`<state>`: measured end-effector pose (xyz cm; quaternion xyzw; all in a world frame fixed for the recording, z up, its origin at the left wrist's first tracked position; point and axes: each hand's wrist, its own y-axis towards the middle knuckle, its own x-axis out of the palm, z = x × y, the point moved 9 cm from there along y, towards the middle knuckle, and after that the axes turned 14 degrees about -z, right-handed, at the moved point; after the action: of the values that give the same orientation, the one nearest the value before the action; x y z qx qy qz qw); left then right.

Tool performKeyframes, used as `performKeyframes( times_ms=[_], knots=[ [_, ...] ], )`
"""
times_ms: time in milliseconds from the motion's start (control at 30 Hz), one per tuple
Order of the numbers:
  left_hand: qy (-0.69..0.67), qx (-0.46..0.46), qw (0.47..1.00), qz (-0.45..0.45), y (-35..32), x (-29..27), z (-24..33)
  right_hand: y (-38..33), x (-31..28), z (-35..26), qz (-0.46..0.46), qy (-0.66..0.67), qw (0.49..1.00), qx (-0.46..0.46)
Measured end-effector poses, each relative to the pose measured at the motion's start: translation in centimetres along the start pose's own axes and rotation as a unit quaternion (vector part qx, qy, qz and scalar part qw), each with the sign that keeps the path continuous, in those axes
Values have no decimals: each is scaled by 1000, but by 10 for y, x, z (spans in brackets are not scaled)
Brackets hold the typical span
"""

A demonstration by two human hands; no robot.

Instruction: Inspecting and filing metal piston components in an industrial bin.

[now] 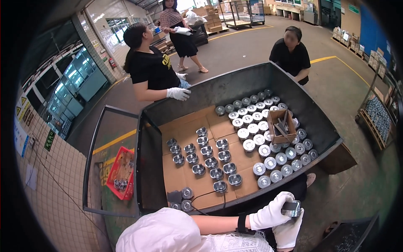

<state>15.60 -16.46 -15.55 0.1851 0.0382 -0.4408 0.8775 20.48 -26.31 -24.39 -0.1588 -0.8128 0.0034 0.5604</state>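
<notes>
My left hand [268,214], in a white glove with a black strap at the wrist, reaches across to the lower right and is closed on a silver piston [290,208]. Below it my right hand [288,233], also gloved in white, grips the same piston from underneath. Both hands are just outside the near side of a large dark metal bin [310,93]. Many pistons stand on its cardboard-lined floor, dark-skirted ones [211,162] at left and bright round-topped ones [249,145] at right. A small cardboard box [275,133] with dark strips inside sits among them.
A co-worker's gloved hand [178,93] rests on the bin's far-left rim. Another person [290,56] is low beyond the far-right side; a third [182,33] stands farther back. A red basket [121,173] holds several pistons left of the bin. A loaded cart [378,115] stands right.
</notes>
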Motion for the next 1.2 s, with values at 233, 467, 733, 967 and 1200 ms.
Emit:
performKeyframes(
  times_ms=[233,467,733,967,1200],
  knots=[
    [-3,-64,998,-20,3,5,-1,2,9,0,-8,21,1000,12],
    [14,6,1000,-11,-2,4,-4,-2,-2,6,20,146,989,9],
    [2,5,1000,-26,1,3,-1,-3,-6,8,33,149,988,25],
    [-15,-15,999,-36,2,4,-3,3,5,2,4,45,999,-2],
    [-7,18,999,-30,-1,5,3,-3,4,1,5,25,1000,2]
  ],
)
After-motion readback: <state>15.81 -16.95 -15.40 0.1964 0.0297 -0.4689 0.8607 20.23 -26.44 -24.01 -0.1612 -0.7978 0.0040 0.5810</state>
